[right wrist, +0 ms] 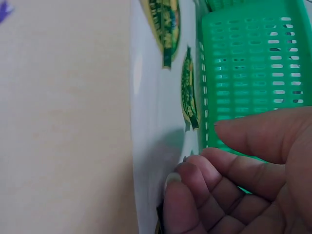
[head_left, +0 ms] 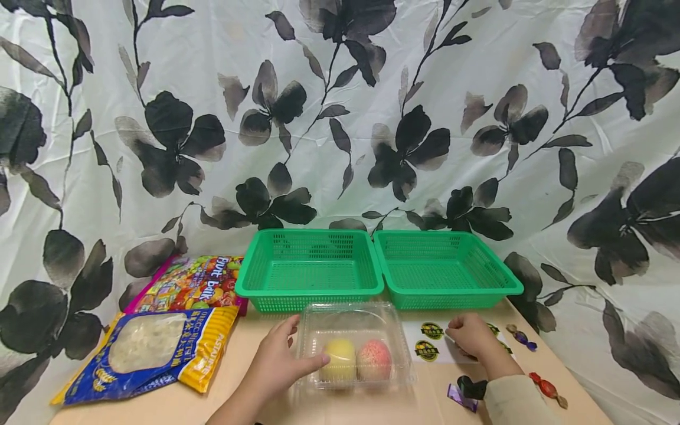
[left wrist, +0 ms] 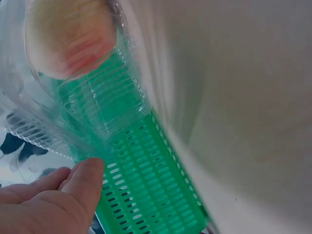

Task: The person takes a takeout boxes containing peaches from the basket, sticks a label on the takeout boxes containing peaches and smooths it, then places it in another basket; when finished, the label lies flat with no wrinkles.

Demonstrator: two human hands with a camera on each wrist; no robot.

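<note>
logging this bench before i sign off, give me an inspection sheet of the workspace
surface: pale tabletop
job's things: clear container around a yellow item and a pink item; sticker sheet beside it
clutter: pasta bag, candy bag, left green basket, right green basket, red sweet, blue-purple sweet, purple wrapper
hands: left hand at the container's left side; right hand at the sticker sheet, grip unclear
cables: nothing seen
surroundings: floral cloth behind

table point(head_left: 361, 410) | green baskets point(head_left: 308, 293) | clear container point(head_left: 345, 321) | sticker sheet point(head_left: 449, 352) | bags point(head_left: 149, 345) | candies point(head_left: 547, 388)
</note>
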